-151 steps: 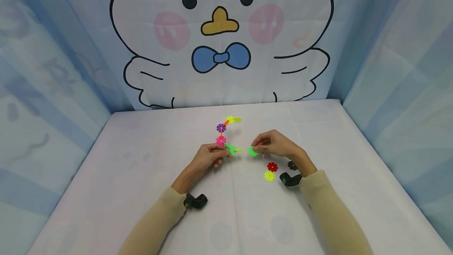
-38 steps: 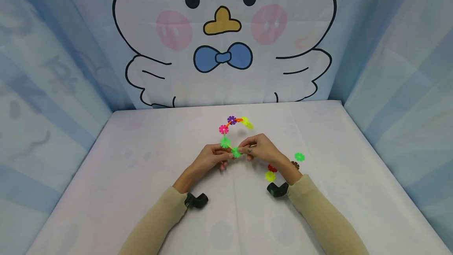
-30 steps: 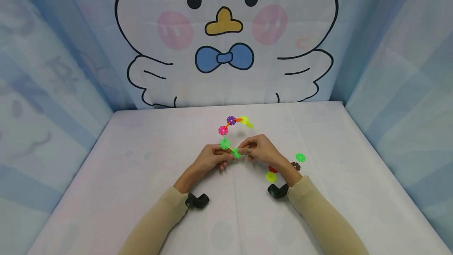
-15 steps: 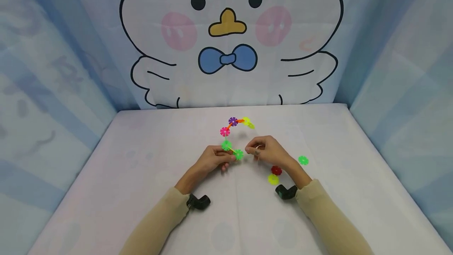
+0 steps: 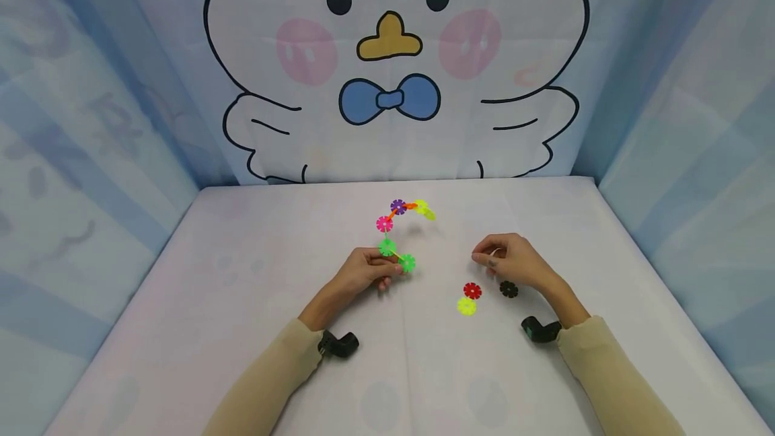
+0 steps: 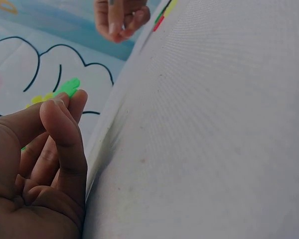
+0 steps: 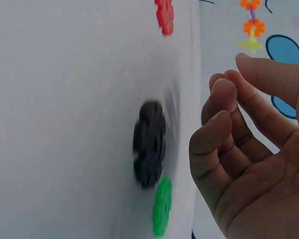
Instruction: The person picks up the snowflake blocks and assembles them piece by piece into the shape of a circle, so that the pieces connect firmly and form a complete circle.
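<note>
My left hand (image 5: pixel 357 276) pinches the lower end of a chain of snowflake discs, by a green snowflake disc (image 5: pixel 408 263). From there the chain rises past a second green disc (image 5: pixel 387 247), a pink disc (image 5: pixel 384 223), a purple disc (image 5: pixel 397 207) and a yellow disc (image 5: pixel 420 206), with orange pieces between some. Holding nothing, my right hand (image 5: pixel 513 260) hovers above the table with fingers loosely bent. A black disc (image 5: pixel 508 289) lies close below it. In the right wrist view a loose green disc (image 7: pixel 162 206) lies beside the black one; the head view hides it.
On the white table (image 5: pixel 303 369), a red disc (image 5: pixel 472 291) and a yellow disc (image 5: pixel 467 306) lie side by side between my hands. A printed curtain (image 5: pixel 387 147) stands behind the table, with more curtains at both sides.
A green disc has joined the chain's lower end. My right hand has let go of it and moved right, over the loose discs. My left hand has kept hold of the chain.
</note>
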`<state>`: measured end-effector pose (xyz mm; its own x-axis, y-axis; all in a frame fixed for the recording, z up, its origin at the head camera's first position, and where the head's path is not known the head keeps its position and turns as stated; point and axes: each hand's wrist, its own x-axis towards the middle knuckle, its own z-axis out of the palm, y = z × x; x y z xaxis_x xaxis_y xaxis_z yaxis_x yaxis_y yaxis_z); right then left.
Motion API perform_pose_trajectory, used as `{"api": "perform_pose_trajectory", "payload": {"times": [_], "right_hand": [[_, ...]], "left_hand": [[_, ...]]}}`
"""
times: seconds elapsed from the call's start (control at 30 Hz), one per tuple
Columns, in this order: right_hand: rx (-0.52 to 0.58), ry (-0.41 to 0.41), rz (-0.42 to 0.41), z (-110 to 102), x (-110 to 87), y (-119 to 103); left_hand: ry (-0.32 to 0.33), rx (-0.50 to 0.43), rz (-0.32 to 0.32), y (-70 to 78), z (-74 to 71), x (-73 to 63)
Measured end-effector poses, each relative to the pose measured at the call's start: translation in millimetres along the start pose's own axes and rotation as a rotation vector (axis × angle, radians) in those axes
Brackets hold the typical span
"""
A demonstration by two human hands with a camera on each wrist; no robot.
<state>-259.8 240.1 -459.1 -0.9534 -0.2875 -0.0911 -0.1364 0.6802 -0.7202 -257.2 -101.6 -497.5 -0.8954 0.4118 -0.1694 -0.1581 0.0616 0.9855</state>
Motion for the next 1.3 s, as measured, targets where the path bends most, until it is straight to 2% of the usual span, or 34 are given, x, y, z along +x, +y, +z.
{"api": "perform_pose_trajectory", "payload": {"times": [0.17, 0.3, 0.57, 1.07, 1.3], "right_hand": [[-0.1, 0.034, -0.004, -19, -14.5, 20], [-0.169, 0.029, 0.008, -29, -22.7, 33], [-0.207, -0.007, 0.028, -44, -36.3, 47], [-0.134, -0.028, 0.019, -44, -35.9, 42], [-0.093, -0.073, 0.009, -46, -34.0, 40]], "left_hand": [[0.002, 0.005, -0.006, 0.2, 0.1, -0.4], [0.01, 0.006, -0.015, -0.7, -1.0, 0.2], [0.011, 0.006, -0.022, -0.5, -1.4, 2.3], [0.017, 0.018, -0.03, 2.9, 0.1, 1.2], [0.018, 0.024, -0.03, 2.7, 0.3, 0.4]]}}
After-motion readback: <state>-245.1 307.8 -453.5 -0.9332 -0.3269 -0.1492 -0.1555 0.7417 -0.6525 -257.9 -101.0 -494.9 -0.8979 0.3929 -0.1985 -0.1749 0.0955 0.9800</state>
